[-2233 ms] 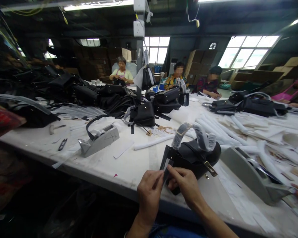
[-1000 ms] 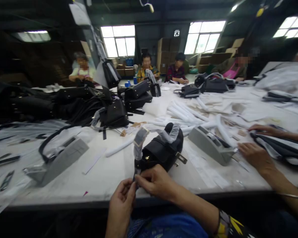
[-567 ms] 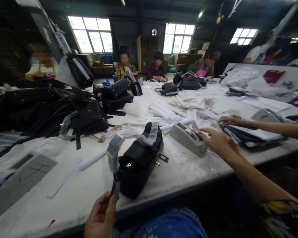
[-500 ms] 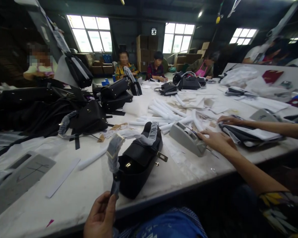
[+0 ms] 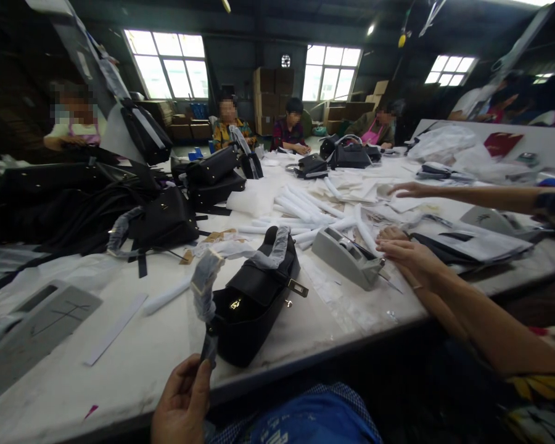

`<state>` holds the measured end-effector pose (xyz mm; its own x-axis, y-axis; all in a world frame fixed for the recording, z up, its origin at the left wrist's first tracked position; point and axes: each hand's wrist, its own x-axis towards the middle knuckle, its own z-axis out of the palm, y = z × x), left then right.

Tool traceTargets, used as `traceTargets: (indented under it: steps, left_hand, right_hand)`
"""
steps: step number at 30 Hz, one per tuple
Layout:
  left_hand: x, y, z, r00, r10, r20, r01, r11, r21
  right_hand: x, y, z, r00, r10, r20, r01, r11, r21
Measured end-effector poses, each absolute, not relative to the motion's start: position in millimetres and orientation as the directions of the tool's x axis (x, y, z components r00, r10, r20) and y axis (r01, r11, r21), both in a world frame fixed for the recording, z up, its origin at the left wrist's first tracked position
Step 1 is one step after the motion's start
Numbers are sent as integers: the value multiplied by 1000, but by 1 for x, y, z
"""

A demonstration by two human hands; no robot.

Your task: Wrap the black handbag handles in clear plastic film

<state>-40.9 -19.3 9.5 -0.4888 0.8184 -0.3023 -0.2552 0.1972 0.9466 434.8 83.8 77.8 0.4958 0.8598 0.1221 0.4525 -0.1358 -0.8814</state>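
Note:
A black handbag [image 5: 254, 308] with gold-coloured fittings lies at the table's front edge. Its handle [image 5: 202, 280] is wrapped in clear film and bends up on the left. Between thumb and fingers, my left hand [image 5: 181, 398] pinches the dark strap end [image 5: 208, 349] below that wrapping. My right hand [image 5: 409, 258] is at the cutter end of a grey tape dispenser [image 5: 346, 262], fingers closed together; whatever they hold cannot be made out. Partly hidden behind it is another person's hand [image 5: 391, 233].
A co-worker's other hand [image 5: 411, 190] reaches in from the right above a flat dark bag with white paper [image 5: 481, 242]. White rolls [image 5: 305, 206] lie mid-table. Black bags [image 5: 166, 219] are piled left, near a second dispenser [image 5: 60, 320]. Several people sit across the table.
My right hand has drawn slightly right along the dispenser's end. A co-worker's hand has left the flat bag and reaches farther back. My left hand keeps its pinch.

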Motion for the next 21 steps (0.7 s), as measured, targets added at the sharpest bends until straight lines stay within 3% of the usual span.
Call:
traceTargets:
  steps: [5, 14, 17, 21]
  left_hand:
    - [-44, -18, 5, -482, 818, -313, -257, 209, 943]
    - [-40, -20, 5, -426, 847, -318, -287, 207, 935]
    - [-39, -22, 3, -419, 867, -269, -274, 162, 948]
    - [-38, -27, 2, -382, 915, -131, -195, 59, 979]
  right_hand:
    - [443, 51, 65, 480, 871, -103, 272, -259, -927]
    - [418, 23, 8, 629, 775, -55, 256, -273, -927]
    - [366, 2, 9, 514, 855, -61, 268, -228, -936]
    - [263, -16, 26, 131, 986, -100, 186, -123, -975]
